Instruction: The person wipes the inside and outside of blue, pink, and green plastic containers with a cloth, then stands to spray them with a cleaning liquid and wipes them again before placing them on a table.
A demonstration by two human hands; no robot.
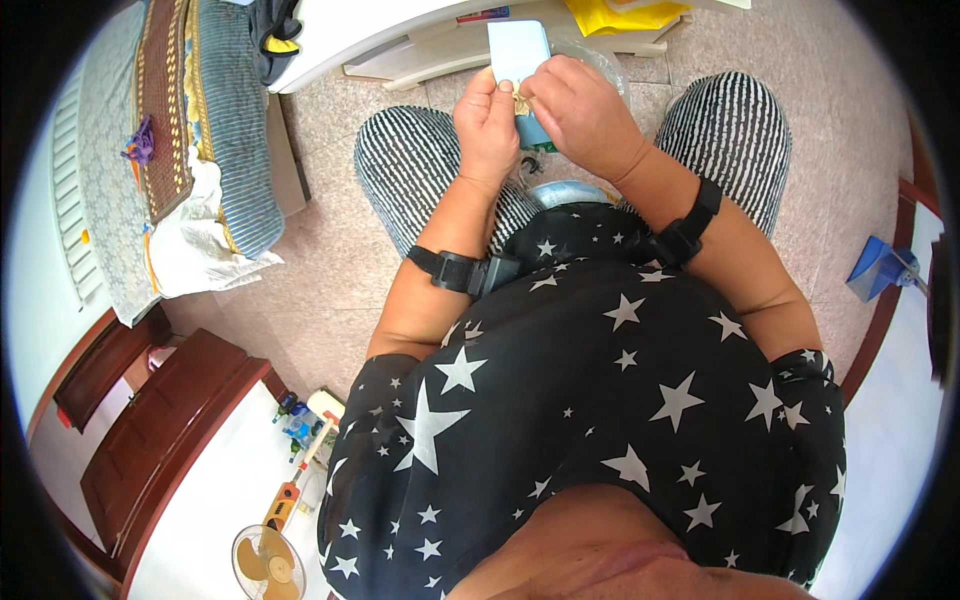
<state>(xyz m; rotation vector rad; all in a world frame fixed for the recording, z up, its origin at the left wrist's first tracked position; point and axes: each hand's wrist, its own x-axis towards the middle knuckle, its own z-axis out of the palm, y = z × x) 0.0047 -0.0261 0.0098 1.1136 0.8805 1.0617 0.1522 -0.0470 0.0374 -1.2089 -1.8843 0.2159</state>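
Both hands are raised before me, above my lap and close to a white table. My left hand [487, 124] pinches a small tan item [520, 100] between thumb and fingers; what it is cannot be told. My right hand [574, 112] meets it from the other side, its fingertips at the same item. Just beyond the fingertips is a flat pale-blue card or box panel [519, 51], upright in view. A darker blue piece [532, 132] shows below the fingers, between the hands. Whether the two blue parts are joined is hidden by my fingers.
A white table [390, 30] curves ahead, with a yellow bag [622, 19] at its right. Clear plastic [604, 71] lies behind my right hand. A bed [240, 150] stands at the left, a standing fan [270, 562] lower left, a blue dustpan [874, 268] at the right.
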